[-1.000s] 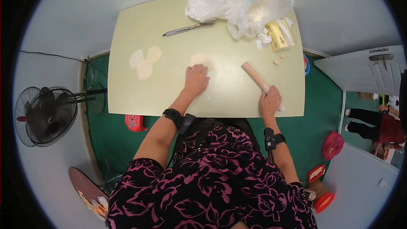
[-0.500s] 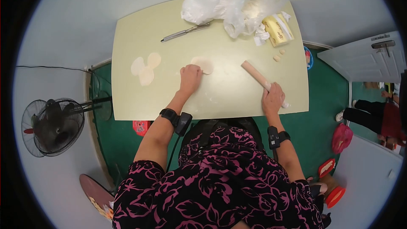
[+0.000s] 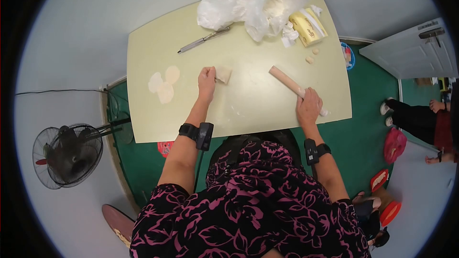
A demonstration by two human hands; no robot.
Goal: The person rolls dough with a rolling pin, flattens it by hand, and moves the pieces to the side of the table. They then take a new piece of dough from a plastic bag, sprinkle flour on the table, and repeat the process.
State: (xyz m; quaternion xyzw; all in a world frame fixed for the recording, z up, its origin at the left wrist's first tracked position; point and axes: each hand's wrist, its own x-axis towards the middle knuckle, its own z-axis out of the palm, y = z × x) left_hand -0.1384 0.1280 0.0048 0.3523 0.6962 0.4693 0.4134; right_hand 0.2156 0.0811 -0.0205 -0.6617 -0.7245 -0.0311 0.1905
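Observation:
My left hand [image 3: 207, 84] is closed on the edge of a thin dough wrapper [image 3: 223, 74], which hangs from the fingers to the right, bent out of its flat round shape. My right hand [image 3: 309, 106] rests over the near part of a wooden rolling pin [image 3: 287, 81], which lies slanted on the table. Left of my left hand, three round dough wrappers [image 3: 165, 92] lie flat, partly overlapping. Small lumps of dough [image 3: 310, 59] sit near the table's right side.
Filled white plastic bags [image 3: 229, 7] and a yellow tissue pack [image 3: 308, 27] stand at the back. A silver pen-like tool [image 3: 196, 43] lies before them. A black fan [image 3: 71, 155] is at the left. Another person [image 3: 420, 122] stands by the door [image 3: 406, 50] at the right.
My left hand has lifted the wrapper's edge, and the wrapper, flat before, is now bent up. My right hand stays on the rolling pin. The view has shifted slightly.

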